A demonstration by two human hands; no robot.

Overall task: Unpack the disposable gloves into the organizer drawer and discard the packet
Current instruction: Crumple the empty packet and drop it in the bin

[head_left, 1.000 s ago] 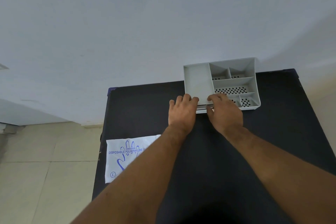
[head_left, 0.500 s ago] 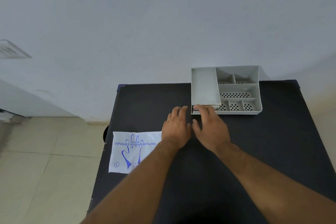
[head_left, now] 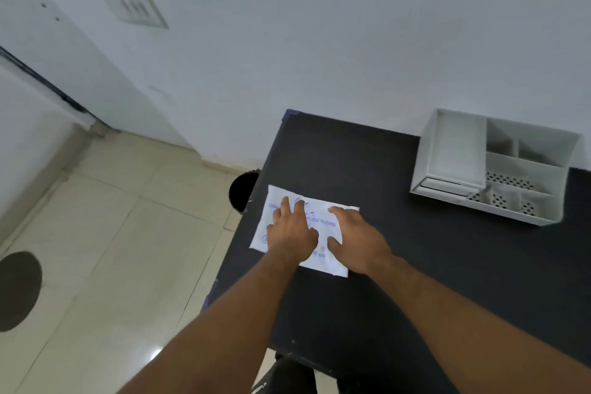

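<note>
Since both hands already lie on the glove packet, the coming move turns on how the packet sits under them, not on any reach. It is a flat white sheet with blue print, lying near the 9 o'clock edge of the black table, its long axis running from about 10 o'clock to 4 o'clock in the view.

The left hand rests palm down over the 9 o'clock half, its fingers spread wide and flat, tips pointing toward 12 o'clock and stopping short of the far edge. The right hand covers the 3 o'clock end, fingers held closer together and pointing toward 11 o'clock, thumb splayed across the printed face. Neither hand has closed on anything; both press or rest on the sheet. Whether a fingertip has caught an edge I cannot tell.

Well apart from the packet, toward 2 o'clock against the wall, stands the white organizer, its long plain compartment on the side nearer the packet and a low drawer front showing beneath that compartment. The right hand is the nearer of the 2 to it.

My judgement: the packet must be pinched up by an edge first, and its thin, limp plastic may slide on the table instead of lifting.
</note>
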